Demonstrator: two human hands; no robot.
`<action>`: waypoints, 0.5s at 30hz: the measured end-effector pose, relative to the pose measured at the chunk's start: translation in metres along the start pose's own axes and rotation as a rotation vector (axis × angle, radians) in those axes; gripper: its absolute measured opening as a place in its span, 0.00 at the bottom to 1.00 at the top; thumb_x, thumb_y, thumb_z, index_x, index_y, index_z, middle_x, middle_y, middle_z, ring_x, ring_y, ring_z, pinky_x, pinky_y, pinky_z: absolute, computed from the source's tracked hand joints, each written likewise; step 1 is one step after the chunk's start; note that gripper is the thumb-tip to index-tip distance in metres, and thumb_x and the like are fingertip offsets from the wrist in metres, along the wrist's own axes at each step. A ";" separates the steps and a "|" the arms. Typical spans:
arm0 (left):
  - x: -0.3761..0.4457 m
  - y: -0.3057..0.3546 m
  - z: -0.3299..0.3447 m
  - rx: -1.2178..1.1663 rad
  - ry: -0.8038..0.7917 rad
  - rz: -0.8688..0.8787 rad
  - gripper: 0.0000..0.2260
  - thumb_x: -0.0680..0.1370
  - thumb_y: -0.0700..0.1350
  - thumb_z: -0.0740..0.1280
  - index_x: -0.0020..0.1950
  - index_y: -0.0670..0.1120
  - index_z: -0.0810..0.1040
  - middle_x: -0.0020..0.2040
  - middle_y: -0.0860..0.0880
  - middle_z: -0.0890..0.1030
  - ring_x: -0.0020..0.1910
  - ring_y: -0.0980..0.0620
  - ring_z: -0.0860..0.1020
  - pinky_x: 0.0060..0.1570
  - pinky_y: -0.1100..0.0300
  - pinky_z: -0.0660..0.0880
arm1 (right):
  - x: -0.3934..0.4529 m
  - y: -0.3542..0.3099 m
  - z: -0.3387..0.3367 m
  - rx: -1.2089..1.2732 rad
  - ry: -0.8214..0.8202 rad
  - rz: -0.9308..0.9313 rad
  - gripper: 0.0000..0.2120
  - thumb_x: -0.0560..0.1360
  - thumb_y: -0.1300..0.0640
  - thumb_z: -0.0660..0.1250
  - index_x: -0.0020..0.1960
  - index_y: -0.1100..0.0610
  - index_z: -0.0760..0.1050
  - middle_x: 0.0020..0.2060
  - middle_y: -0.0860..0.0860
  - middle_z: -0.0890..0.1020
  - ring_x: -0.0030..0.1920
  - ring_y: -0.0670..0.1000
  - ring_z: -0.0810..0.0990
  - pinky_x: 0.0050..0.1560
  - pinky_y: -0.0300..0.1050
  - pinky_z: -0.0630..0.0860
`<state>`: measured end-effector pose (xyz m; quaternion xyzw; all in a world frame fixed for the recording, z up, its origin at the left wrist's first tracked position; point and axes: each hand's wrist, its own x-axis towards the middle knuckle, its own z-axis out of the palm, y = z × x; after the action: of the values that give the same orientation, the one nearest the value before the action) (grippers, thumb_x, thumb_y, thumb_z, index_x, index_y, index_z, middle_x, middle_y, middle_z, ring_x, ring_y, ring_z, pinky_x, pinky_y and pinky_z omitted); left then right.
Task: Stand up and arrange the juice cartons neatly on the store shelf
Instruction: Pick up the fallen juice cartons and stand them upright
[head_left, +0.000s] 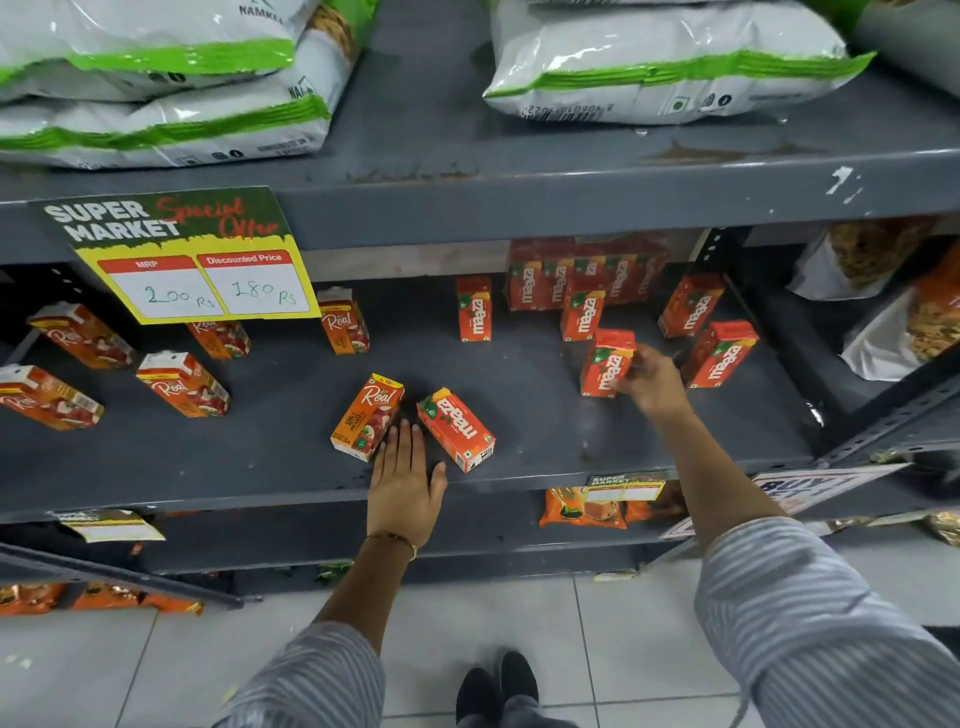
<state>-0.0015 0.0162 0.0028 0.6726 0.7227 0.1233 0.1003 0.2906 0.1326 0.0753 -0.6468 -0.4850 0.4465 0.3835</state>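
Mostly grey here: a steel store shelf (291, 462) w/ a scuffed, dusty painted top, slotted uprights at the right, and pale floor tiles (613, 639) below. Juice cartons sit scattered on it. Left side has Real cartons, most tipped or leaning, e.g. 1 lying at far left (49, 397) and 1 upright farther back (344, 322). Right side has Maaza cartons, several upright near a shrink-wrapped Maaza pack (582, 275) at the back. At the front middle, a Real carton (368, 423) and a Maaza carton (456, 428) both lie flat, angled apart like a V. Left hand (405, 486) rests flat on the shelf edge between them, fingers (402, 441) straight and close together, holding nothing, index side touching the flat Real carton. Right hand (652, 382) reaches in farther back, fingers closed around the side of an upright Maaza carton (608, 364). A yellow price sign (202, 270) w/ 200 Rs & 180 Rs hangs from the shelf above, where white-and-green snack bags (660, 62) lie. Orange packets (582, 509) fill the lower shelf. Striped sleeves and dark shoes (498, 686) show at bottom.
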 end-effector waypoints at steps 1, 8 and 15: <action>0.000 0.000 0.000 -0.003 0.002 0.001 0.41 0.73 0.63 0.29 0.72 0.37 0.59 0.73 0.37 0.63 0.73 0.39 0.60 0.72 0.48 0.55 | 0.003 0.002 0.000 -0.008 0.013 -0.010 0.21 0.68 0.78 0.65 0.58 0.64 0.72 0.54 0.65 0.79 0.58 0.64 0.77 0.59 0.56 0.73; 0.000 0.001 -0.001 0.002 0.004 0.005 0.40 0.74 0.63 0.30 0.71 0.38 0.59 0.72 0.37 0.63 0.72 0.39 0.61 0.72 0.48 0.55 | -0.003 0.012 0.011 -0.048 0.214 0.130 0.21 0.68 0.71 0.71 0.60 0.67 0.72 0.58 0.62 0.80 0.59 0.59 0.78 0.60 0.48 0.72; 0.001 -0.001 0.002 0.019 0.010 0.004 0.32 0.75 0.57 0.42 0.72 0.38 0.58 0.73 0.37 0.63 0.73 0.40 0.60 0.72 0.48 0.55 | -0.060 -0.007 0.101 -0.101 0.256 0.167 0.16 0.70 0.54 0.72 0.53 0.63 0.76 0.51 0.61 0.82 0.55 0.60 0.80 0.55 0.47 0.73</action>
<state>-0.0022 0.0169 0.0008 0.6744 0.7230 0.1198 0.0900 0.1850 0.0824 0.0635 -0.7549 -0.3984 0.3659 0.3708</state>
